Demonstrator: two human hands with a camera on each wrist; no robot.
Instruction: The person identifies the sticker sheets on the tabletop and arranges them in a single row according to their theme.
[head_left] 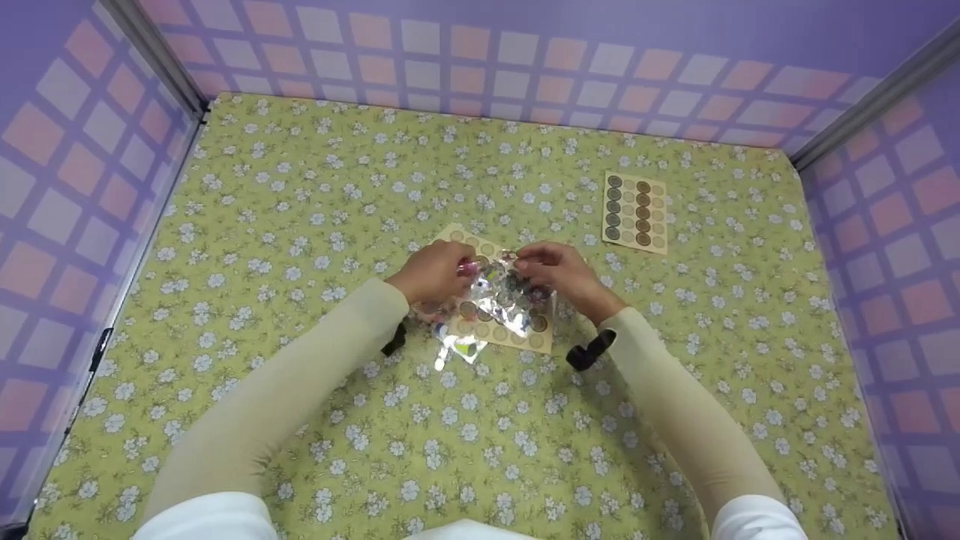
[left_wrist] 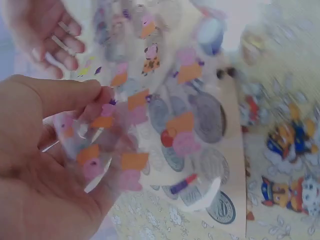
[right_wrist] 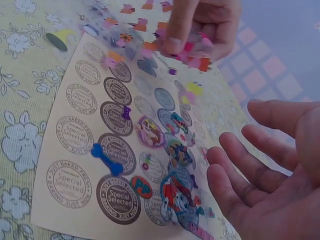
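Note:
My left hand (head_left: 435, 270) pinches a clear sticker sheet (left_wrist: 135, 170) printed with pink and orange cartoon pigs, between thumb and fingers. That sheet is bent and shiny, raised above the cloth. Close by on its right, my right hand (head_left: 562, 274) has its fingers apart and loosely bent; the right wrist view shows nothing in them (right_wrist: 265, 170). Beneath both hands lies a tan paper sheet of round label stickers (right_wrist: 70, 135), reading "Special Selected". A clear sheet with cartoon dog stickers (right_wrist: 177, 197) overlaps it. Glare hides parts of the clear sheets.
Another tan sheet of round labels (head_left: 636, 214) lies farther back to the right. A yellow-green floral cloth (head_left: 420, 450) covers the table. Purple checked panels (head_left: 517, 49) stand along the back and both sides.

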